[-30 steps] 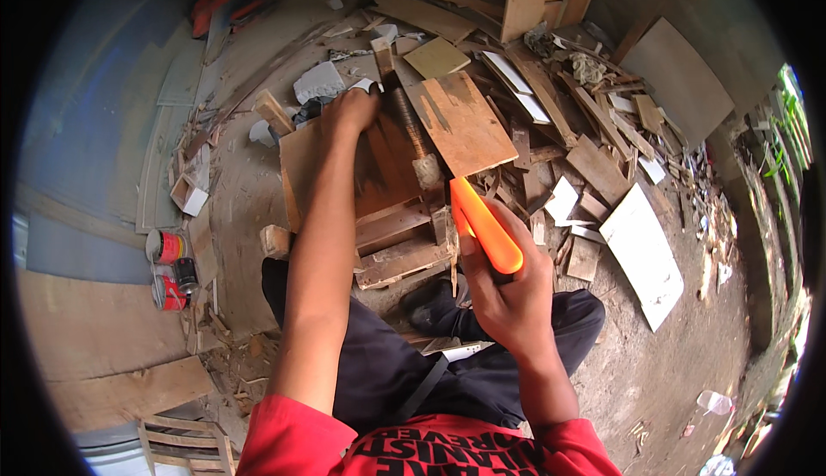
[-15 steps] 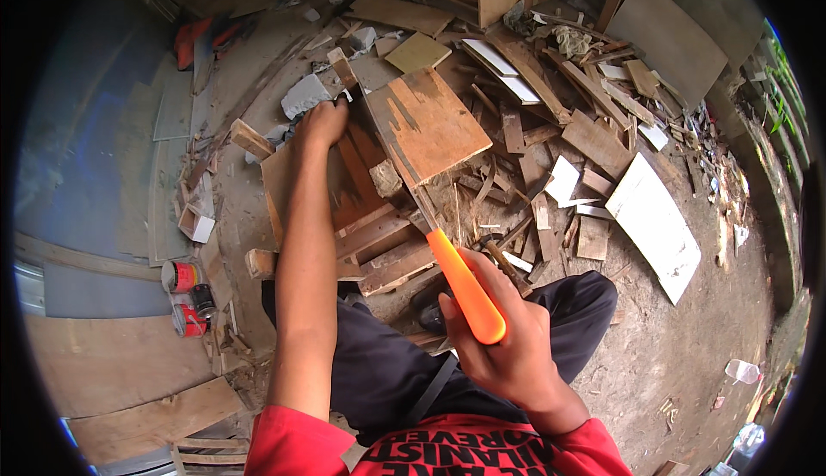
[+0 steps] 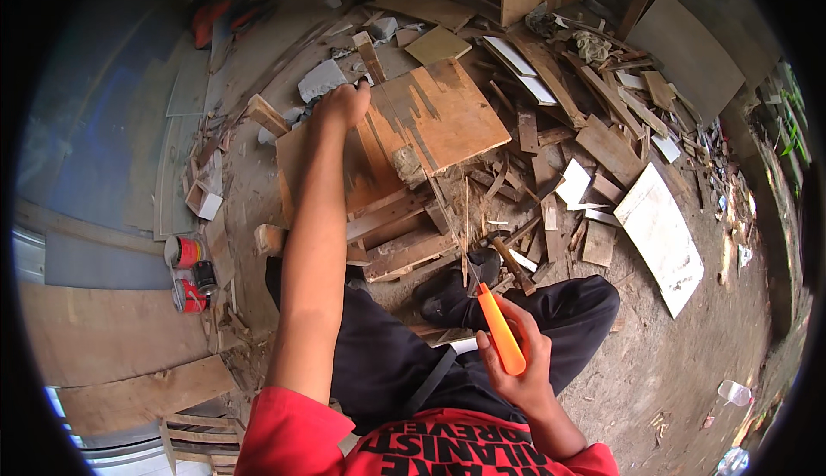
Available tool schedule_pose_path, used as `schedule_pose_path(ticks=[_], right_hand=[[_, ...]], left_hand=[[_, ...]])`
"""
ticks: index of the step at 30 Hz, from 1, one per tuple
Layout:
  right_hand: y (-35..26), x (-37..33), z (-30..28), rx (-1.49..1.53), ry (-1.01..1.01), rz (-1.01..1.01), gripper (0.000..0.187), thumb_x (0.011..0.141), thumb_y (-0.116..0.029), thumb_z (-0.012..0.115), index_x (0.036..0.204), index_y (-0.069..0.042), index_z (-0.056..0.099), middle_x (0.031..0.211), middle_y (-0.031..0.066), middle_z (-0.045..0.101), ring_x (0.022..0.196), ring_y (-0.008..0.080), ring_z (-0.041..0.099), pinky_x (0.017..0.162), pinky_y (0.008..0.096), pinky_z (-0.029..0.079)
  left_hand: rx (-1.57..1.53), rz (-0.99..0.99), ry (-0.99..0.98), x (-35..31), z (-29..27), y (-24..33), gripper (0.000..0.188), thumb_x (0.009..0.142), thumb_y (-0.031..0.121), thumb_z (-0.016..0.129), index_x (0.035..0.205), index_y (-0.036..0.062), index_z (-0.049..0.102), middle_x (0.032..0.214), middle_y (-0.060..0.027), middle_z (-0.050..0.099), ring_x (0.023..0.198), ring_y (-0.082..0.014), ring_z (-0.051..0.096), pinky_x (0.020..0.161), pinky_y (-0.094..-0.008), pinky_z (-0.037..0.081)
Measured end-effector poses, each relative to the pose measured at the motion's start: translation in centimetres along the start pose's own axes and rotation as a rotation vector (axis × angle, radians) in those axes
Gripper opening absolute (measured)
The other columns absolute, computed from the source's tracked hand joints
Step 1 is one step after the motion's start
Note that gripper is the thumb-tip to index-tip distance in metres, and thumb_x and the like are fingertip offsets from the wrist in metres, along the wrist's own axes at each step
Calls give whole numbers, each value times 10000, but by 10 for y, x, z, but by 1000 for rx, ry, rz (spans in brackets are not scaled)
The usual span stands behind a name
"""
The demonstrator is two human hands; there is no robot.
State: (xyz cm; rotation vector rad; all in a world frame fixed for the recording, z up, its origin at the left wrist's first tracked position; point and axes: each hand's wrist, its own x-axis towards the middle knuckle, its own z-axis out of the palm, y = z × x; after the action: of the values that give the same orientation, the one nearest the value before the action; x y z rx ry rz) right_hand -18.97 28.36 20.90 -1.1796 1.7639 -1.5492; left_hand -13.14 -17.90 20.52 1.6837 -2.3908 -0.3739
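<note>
My right hand [image 3: 525, 351] is wrapped round the orange handle [image 3: 502, 330] of a handsaw. Its thin blade [image 3: 454, 227], seen nearly edge-on, runs away from me to a stained brown plywood board [image 3: 465, 119] and along a line across it. At the board's far edge, my left hand [image 3: 342, 106] has its fingers curled over, gripping the wood; the fingertips are partly hidden. The board rests on a low wooden frame [image 3: 404, 257] with several legs. A rough pale lump [image 3: 408, 166] lies on the board beside the saw line.
A hammer [image 3: 512, 263] lies near my foot, right of the frame. Scrap wood [image 3: 611, 145] is heaped to the right, with a white panel [image 3: 661, 239] by it. Several cans [image 3: 182, 252] stand at left; a grey-white block [image 3: 322, 79] sits beyond the board.
My right hand has drawn the saw back toward me and slightly right, away from the board. My left hand stays at the board's far edge. The whole view has shifted a little.
</note>
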Motion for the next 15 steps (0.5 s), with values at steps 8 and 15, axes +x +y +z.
schedule_pose_path(ticks=[8,15], right_hand=[[26,-22,23,18,42,-33,187,824,-47,735,809,9,557,619,67,560,501,119,554,494,248,412],[28,-9,11,26,160,-116,181,782,-38,748,746,-8,573,552,47,517,422,164,543,429,280,403]], left_hand=[[67,-41,-49,-2,-8,0,656,930,474,326,1215,-30,633,1307,-269,569,1265,-429,509,1088,-472,373],[91,-105,-89,-4,-10,10,664,942,482,300,1273,-4,610,1352,-243,552,1289,-399,499,1112,-461,352]])
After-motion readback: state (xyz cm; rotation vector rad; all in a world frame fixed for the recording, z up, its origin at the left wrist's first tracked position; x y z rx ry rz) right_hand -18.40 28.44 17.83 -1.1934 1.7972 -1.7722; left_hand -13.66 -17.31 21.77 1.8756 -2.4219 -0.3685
